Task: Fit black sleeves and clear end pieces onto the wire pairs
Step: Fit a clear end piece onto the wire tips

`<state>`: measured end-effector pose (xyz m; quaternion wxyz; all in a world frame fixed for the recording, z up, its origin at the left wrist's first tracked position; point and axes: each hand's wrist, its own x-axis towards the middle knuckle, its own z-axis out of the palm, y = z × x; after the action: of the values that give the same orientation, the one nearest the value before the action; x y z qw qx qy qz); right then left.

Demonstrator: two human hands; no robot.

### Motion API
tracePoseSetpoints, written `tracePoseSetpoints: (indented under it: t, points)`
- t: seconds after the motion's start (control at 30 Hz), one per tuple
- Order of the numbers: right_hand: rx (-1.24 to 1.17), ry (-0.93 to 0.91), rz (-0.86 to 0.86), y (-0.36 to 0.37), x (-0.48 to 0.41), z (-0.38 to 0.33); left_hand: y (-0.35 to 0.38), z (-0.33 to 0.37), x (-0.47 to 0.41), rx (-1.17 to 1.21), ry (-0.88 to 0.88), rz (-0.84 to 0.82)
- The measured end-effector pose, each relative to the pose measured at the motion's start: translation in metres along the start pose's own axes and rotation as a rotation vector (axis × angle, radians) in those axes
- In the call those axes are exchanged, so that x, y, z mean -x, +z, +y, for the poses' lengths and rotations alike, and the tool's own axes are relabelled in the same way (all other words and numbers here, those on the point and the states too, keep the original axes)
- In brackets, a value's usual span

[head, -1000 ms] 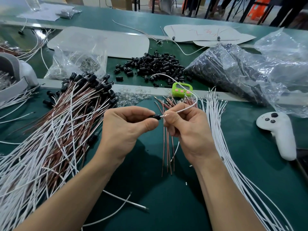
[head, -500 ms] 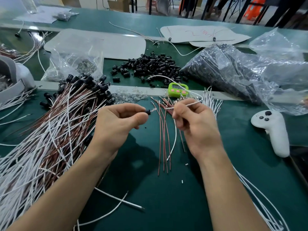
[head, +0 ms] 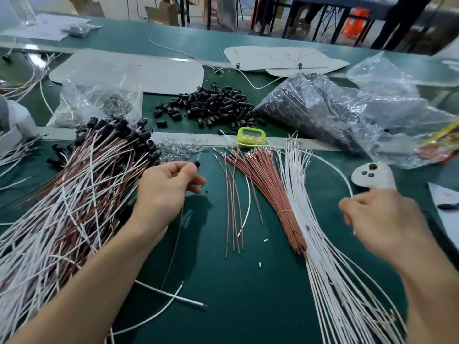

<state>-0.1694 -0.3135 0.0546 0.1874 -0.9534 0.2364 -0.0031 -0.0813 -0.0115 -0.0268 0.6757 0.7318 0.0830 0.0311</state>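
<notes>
Head: left hand pinches black sleeve

One lime-green plastic timer with pink buttons at far centre; one white plastic handheld controller on the right. Two clear plastic bags of parts: the far-left bag and the far-right bag. One rubber-banded bundle of brown wires. Loose black plastic sleeves, far centre: too many to count.
</notes>
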Motion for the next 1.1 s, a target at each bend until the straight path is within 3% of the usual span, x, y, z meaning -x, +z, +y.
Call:
tracePoseSetpoints:
  t: [0.17,0.3,0.4,0.53,0.73,1.1]
  points:
    - [0.247,0.031,-0.296,0.017,0.011,0.017,0.000,-0.001,0.002,0.016,0.013,-0.003]
    - [0.314,0.005,-0.110,0.006,0.009,0.000,-0.001,-0.002,0.002,0.001,0.038,-0.018]
    - [0.225,-0.206,0.095,0.010,-0.003,-0.042,-0.001,-0.001,0.003,-0.011,0.055,-0.032]
    - [0.189,-0.361,-0.049,0.045,-0.014,-0.101,-0.002,0.000,0.002,-0.033,0.066,-0.032]
    - [0.274,-0.316,-0.058,0.079,-0.008,-0.127,-0.005,0.002,-0.003,-0.040,0.055,-0.022]
    - [0.254,-0.282,-0.127,0.075,0.003,-0.132,-0.005,0.006,0.002,-0.043,0.056,-0.026]
